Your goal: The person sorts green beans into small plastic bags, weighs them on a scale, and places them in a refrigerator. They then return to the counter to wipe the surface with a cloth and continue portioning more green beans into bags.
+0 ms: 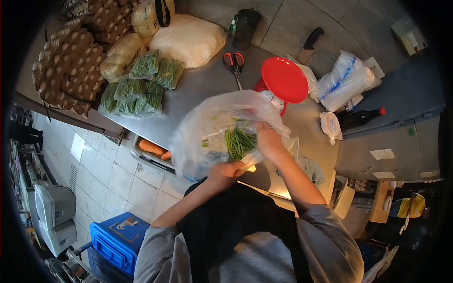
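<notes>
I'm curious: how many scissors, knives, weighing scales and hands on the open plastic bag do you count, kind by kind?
Scissors: 1
Knife: 1
Weighing scale: 1
Hands on the open bag: 2 (left hand, right hand)
Total: 5

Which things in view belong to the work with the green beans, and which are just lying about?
Likely in the job:
large plastic bag, held open by left hand and right hand
green beans inside it
small filled bags
red scale, perhaps for weighing

Apparently just lying about:
scissors
knife
dark bottle
carrots
blue box
</notes>
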`<state>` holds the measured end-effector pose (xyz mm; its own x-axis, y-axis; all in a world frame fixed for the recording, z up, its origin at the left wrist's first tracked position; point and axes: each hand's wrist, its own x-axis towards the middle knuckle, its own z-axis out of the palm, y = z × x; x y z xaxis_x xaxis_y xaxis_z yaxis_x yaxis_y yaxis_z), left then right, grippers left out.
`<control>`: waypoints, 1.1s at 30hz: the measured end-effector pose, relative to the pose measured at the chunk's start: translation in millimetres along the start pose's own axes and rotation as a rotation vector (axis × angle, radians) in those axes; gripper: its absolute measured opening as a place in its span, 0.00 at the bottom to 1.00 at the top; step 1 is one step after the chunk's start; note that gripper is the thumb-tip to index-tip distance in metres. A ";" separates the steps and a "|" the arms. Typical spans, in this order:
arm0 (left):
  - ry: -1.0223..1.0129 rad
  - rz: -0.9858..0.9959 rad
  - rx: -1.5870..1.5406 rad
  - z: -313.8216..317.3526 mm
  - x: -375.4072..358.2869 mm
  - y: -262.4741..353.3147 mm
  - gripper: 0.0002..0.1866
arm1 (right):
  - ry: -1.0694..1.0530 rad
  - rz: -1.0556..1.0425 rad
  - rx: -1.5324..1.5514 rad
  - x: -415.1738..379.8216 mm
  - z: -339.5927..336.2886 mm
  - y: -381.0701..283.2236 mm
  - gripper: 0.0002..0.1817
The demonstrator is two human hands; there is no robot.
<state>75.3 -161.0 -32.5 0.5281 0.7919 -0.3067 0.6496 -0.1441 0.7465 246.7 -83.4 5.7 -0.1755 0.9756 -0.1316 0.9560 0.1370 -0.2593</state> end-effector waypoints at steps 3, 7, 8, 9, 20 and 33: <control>0.117 0.219 -0.026 6.2 1.6 -3.2 0.13 | 0.041 -0.115 -0.043 0.4 10.1 0.8 0.14; 0.128 0.271 -0.059 1.8 5.8 -5.5 0.11 | -0.324 0.009 0.061 -1.1 11.9 -33.6 0.29; 0.126 0.283 -0.056 4.6 8.6 -11.5 0.10 | -0.184 0.003 0.061 -4.8 24.0 -36.5 0.33; 0.124 0.294 -0.052 5.1 10.1 -15.8 0.10 | -0.044 -0.005 0.061 -9.8 43.7 -35.7 0.37; 0.498 0.032 0.025 -16.3 21.3 -59.6 0.14 | -0.087 0.088 0.237 23.2 100.9 -2.0 0.36; 0.266 0.077 -0.024 -36.7 31.7 -84.9 0.20 | -0.406 0.514 1.476 67.1 12.0 5.4 0.05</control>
<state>16.8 -101.9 -84.0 0.4110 0.9077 -0.0849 0.5982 -0.1983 0.7764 237.3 -19.2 -16.0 -0.2006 0.7238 -0.6602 -0.0757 -0.6834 -0.7261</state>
